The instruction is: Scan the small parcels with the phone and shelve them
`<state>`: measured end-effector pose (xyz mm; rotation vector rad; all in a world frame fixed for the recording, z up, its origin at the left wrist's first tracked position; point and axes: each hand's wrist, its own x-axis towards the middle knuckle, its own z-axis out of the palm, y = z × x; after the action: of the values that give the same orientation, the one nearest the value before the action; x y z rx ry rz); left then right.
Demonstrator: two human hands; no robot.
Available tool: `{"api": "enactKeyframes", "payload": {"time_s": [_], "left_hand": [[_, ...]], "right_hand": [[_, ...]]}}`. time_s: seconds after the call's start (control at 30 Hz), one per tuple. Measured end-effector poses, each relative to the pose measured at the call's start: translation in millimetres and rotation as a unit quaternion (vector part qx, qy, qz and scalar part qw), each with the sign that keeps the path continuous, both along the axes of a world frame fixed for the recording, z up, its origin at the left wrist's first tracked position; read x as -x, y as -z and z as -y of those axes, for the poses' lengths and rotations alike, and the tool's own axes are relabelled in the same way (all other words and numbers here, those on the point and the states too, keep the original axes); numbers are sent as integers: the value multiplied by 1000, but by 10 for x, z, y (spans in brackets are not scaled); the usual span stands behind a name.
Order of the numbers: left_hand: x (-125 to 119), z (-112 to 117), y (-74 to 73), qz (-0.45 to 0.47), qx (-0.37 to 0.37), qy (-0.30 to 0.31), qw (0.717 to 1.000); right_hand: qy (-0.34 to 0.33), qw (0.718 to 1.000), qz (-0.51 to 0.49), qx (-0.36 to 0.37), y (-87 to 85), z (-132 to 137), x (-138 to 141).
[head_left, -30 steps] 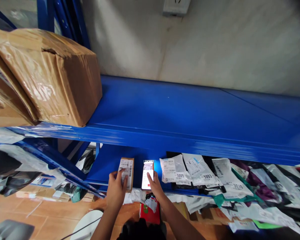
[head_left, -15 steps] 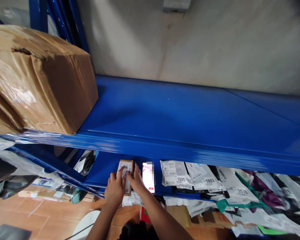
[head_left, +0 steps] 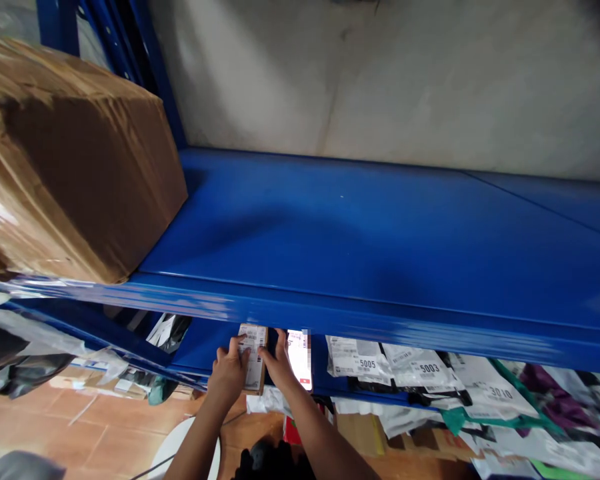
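A small cardboard box (head_left: 254, 377) with a white printed label lies label-up on the lower blue shelf. My left hand (head_left: 229, 371) is closed on its left side, with the fingertips and thumb over the label. On the opposite side, my right hand (head_left: 279, 364) grips the box's right edge, thumb on the label and fingers pointing up along the side. Just right of that hand lies a phone (head_left: 299, 363) with a lit white screen, partly covered by the hand.
White-labelled parcel bags (head_left: 359, 359) line the lower shelf on the right, some numbered. A blue upper shelf (head_left: 330, 227) overhangs my hands. A large taped carton (head_left: 95, 173) stands on it at left. Below are a tiled floor (head_left: 75, 427) and a round white object (head_left: 200, 447).
The view has shifted slightly, so the shelf things sit a little lower. My left index finger has drawn back toward the label's left edge, and my right thumb has moved toward the box's right edge.
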<state>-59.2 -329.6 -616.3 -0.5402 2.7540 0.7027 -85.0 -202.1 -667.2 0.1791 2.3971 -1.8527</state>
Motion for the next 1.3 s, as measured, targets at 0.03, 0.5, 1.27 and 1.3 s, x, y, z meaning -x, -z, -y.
{"api": "enactKeyframes", "payload": {"time_s": [0.03, 0.5, 1.27, 1.3], "left_hand": [[32, -7, 18, 0, -2, -4, 1000], [-188, 23, 279, -253, 19, 72, 964], [-587, -101, 279, -441, 183, 216, 852], [-588, -103, 275, -441, 184, 216, 851]], "right_hand": [[2, 1000, 0, -6, -9, 12, 20], [-64, 995, -12, -72, -141, 112, 467], [-98, 918, -259, -286, 321, -1136, -700], [-107, 914, -261, -291, 330, -1128, -722]]}}
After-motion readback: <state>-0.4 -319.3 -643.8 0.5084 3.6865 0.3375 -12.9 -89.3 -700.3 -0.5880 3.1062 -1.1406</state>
